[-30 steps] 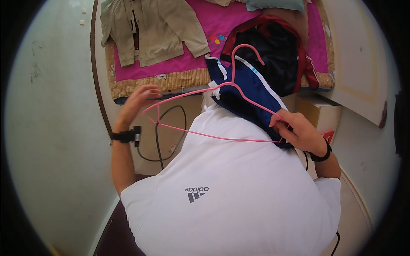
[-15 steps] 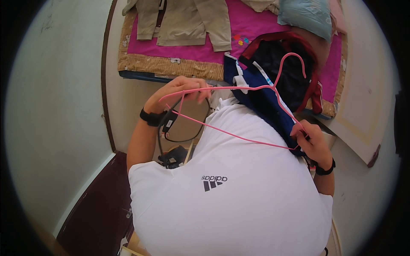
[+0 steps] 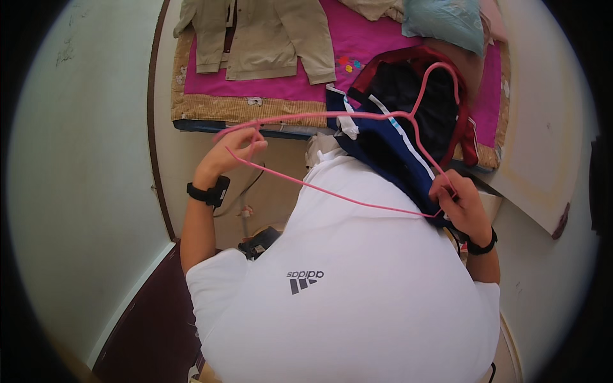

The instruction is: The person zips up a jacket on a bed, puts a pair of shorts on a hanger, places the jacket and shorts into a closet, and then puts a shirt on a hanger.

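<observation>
A pink clothes hanger [image 3: 332, 115] is held up in front of my white shirt, its hook toward the upper right. My right hand [image 3: 461, 201] closes on the hanger's right corner. At the opposite end, my left hand [image 3: 233, 153] has its fingers curled in at the short strut. The lower bar sticks out past that strut with a free tip beside the hand. Behind the hanger, a jacket [image 3: 393, 140] in navy and dark red with a black lining drapes from the bed edge down to my lap.
On the bed, a beige jacket [image 3: 265, 45] lies spread over a magenta cover [image 3: 306, 89]. A pale blue pillow [image 3: 444, 25] is at the far right. A wall [image 3: 83, 159] stands close on the left. Cables [image 3: 246, 191] hang below my left hand.
My left hand has moved left and its fingers have curled in at the hanger's strut. The hanger has shifted slightly up and left. The dark cable loop near the left wrist is mostly out of sight.
</observation>
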Available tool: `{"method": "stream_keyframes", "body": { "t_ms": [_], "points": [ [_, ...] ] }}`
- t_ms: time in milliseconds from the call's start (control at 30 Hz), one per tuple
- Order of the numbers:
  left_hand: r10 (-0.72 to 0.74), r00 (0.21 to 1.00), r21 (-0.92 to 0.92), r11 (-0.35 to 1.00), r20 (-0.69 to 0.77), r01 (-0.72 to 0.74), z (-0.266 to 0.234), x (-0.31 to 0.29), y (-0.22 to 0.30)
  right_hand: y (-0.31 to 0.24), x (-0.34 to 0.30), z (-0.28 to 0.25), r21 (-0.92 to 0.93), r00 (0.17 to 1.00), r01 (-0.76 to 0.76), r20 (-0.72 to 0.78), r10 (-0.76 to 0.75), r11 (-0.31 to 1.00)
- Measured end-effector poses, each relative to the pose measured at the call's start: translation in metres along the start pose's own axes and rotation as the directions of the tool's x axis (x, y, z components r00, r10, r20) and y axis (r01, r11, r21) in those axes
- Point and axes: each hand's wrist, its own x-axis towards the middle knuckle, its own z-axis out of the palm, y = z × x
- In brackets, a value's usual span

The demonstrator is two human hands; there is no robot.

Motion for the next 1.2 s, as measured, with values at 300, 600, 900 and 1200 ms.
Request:
{"method": "stream_keyframes", "body": {
  "t_ms": [300,600,900,1200],
  "points": [
    [0.384,0.922,0.228,0.894,0.05,-0.385,0.105,0.093,0.125,0.006,-0.004,0.001,0.088,0.987,0.061,-0.156,-0.047,0.994],
    [0.18,0.959,0.127,0.98,-0.218,-0.155,0.077,0.085,0.13,0.03,-0.029,-0.005,-0.018,0.927,-0.002,-0.376,-0.005,1.0],
    [0.395,0.866,0.254,0.911,-0.306,-0.326,0.032,0.086,0.129,0.024,-0.037,-0.017,-0.291,0.949,0.049,-0.285,-0.135,0.956],
    [0.236,0.922,0.244,0.956,-0.306,-0.163,0.025,0.066,0.129,0.026,-0.039,-0.016,-0.446,0.953,0.027,-0.258,-0.158,0.894]
  ]
}}
